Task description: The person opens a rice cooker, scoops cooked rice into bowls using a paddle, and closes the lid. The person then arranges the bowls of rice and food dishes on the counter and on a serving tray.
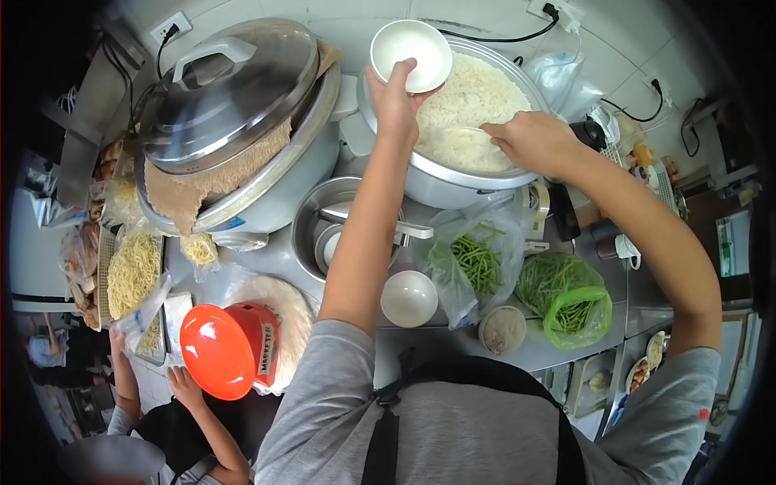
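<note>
Left hand grasps white bowl by near rim, bowl ahead of that hand, mouth facing camera, right hand grips pale utensil, long axis roughly crosswise, tip pointing leftward, rice beneath right hand.

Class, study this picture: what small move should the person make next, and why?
Probably the right hand should lift some rice toward the white bowl. Its pale scoop is already down in the rice, while the left hand holds the bowl near the pot, with no rice visible inside the bowl.
</note>
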A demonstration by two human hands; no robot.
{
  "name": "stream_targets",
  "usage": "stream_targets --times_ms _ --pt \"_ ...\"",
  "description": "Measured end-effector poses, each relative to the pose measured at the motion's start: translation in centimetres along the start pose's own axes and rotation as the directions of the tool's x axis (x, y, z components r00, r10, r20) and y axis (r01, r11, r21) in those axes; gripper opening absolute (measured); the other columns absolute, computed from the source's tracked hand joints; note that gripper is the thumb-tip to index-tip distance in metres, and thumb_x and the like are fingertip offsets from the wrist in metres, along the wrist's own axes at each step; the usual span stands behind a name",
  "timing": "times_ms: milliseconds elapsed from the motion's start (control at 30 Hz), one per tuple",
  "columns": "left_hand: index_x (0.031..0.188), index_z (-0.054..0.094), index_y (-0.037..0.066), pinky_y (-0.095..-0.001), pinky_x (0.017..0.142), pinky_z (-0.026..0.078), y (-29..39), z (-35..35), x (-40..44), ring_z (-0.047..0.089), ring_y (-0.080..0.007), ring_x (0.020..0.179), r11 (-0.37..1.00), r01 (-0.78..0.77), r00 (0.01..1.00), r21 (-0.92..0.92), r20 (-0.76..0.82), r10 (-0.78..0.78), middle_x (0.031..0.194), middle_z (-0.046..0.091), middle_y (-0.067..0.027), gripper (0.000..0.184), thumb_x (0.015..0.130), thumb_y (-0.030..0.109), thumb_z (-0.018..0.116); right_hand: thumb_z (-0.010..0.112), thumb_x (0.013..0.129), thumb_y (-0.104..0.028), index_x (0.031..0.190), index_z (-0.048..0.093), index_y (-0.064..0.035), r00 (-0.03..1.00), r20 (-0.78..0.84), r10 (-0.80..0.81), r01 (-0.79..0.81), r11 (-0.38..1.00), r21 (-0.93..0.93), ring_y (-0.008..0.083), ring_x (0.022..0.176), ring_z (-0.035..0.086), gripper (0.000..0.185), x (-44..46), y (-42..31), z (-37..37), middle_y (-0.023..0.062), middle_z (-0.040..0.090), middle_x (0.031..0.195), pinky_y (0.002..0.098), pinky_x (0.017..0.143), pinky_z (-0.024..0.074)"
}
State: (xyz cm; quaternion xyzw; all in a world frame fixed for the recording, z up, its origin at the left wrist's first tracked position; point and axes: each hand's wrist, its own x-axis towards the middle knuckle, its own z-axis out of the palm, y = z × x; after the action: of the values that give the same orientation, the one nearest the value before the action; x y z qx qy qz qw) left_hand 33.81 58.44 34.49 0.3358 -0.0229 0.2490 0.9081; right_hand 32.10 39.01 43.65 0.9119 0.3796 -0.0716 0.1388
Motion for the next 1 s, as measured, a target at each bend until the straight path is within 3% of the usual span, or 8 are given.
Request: stream_targets --times_ms 200,300,400,500,600,733,867,1000 --pt "0.131 0.027 0.007 -0.0486 0.082 0.055 -0.3 0.1 -0.2 0.052 -0.0331 0.111 0.998 -0.032 0.998 0.055 -0.043 0.034 0.124 0.043 -0.0191 0.064 0.080 0.015 0.065 0.052 0.090 -0.021 0.119 0.064 -0.0151 0.999 0.048 -0.005 -0.006 0.977 0.212 0.0353 0.088 0.065 0.032 1.8 -1.2 0.8 0.0166 0.068 0.090 0.0449 0.076 0.0521" --pt "0.134 0.027 0.008 -0.0499 0.087 0.052 0.1 0.2 -0.3 0.051 -0.0320 0.115 0.992 -0.053 0.997 0.113 -0.053 0.060 0.128 0.041 -0.0182 0.065 0.084 0.025 0.064 0.052 0.090 -0.019 0.114 0.066 -0.0087 0.969 -0.071 -0.237 0.244 0.874 0.421 0.0275 0.067 0.065 0.029 4.4 1.5 3.2 0.0150 0.066 0.077 0.0389 0.060 0.0529" --pt "0.141 0.024 0.014 -0.0453 0.080 0.053 0.0 -0.1 0.0 0.051 -0.0308 0.114 0.990 -0.067 0.994 0.126 -0.073 0.077 0.132 0.040 -0.0167 0.070 0.086 0.038 0.060 0.052 0.091 -0.018 0.100 0.067 -0.0041 0.929 0.357 -0.097 -0.192 0.699 0.689 0.0148 0.046 0.054 0.022 5.2 3.3 2.4 0.0085 0.059 0.064 0.0300 0.041 0.0429" --pt "0.144 0.021 0.015 -0.0464 0.083 0.051 0.0 -0.4 0.2 0.050 -0.0316 0.116 0.986 -0.074 0.993 0.153 -0.083 0.087 0.136 0.038 -0.0163 0.071 0.090 0.049 0.051 0.053 0.091 -0.019 0.090 0.063 -0.0058 0.909 0.393 -0.138 -0.242 0.593 0.768 0.0055 0.038 0.040 0.016 5.9 5.0 3.6 0.0018 0.051 0.061 0.0220 0.033 0.0302" --pt "0.145 0.021 0.015 -0.0473 0.085 0.049 -0.6 -1.0 0.6 0.049 -0.0324 0.118 0.986 -0.059 0.994 0.158 -0.077 0.072 0.137 0.037 -0.0160 0.070 0.091 0.053 0.042 0.053 0.091 -0.018 0.091 0.059 -0.0066 0.884 0.452 -0.121 -0.379 0.383 0.842 0.0057 0.039 0.039 0.013 5.2 6.6 3.8 0.0008 0.049 0.060 0.0212 0.034 0.0298" --pt "0.144 0.023 0.015 -0.0478 0.085 0.049 -0.6 -0.8 0.6 0.049 -0.0327 0.118 0.976 -0.006 0.992 0.220 -0.123 0.034 0.137 0.038 -0.0155 0.067 0.091 0.053 0.038 0.054 0.092 -0.019 0.097 0.057 -0.0079 0.924 0.382 -0.034 -0.354 0.307 0.883 0.0041 0.040 0.035 0.012 4.2 9.7 1.3 -0.0009 0.046 0.060 0.0207 0.034 0.0276" --pt "0.141 0.029 0.013 -0.0479 0.082 0.052 -0.7 -0.3 0.6 0.053 -0.0327 0.115 0.944 0.206 0.977 0.257 -0.102 -0.186 0.135 0.042 -0.0157 0.067 0.089 0.055 0.038 0.049 0.093 -0.023 0.101 0.057 -0.0054 0.926 0.377 -0.020 -0.294 0.588 0.754 0.0048 0.041 0.039 0.021 5.1 13.2 -4.3 0.0007 0.050 0.061 0.0213 0.034 0.0306" --pt "0.138 0.036 0.011 -0.0457 0.078 0.055 -1.9 1.2 0.3 0.056 -0.0322 0.113 0.904 0.380 0.923 0.195 -0.012 -0.385 0.132 0.048 -0.0156 0.071 0.087 0.060 0.034 0.049 0.089 -0.022 0.093 0.064 0.0004 0.936 0.352 0.005 -0.170 0.882 0.439 0.0122 0.041 0.049 0.027 9.1 11.9 -8.2 0.0060 0.056 0.061 0.0282 0.033 0.0395"
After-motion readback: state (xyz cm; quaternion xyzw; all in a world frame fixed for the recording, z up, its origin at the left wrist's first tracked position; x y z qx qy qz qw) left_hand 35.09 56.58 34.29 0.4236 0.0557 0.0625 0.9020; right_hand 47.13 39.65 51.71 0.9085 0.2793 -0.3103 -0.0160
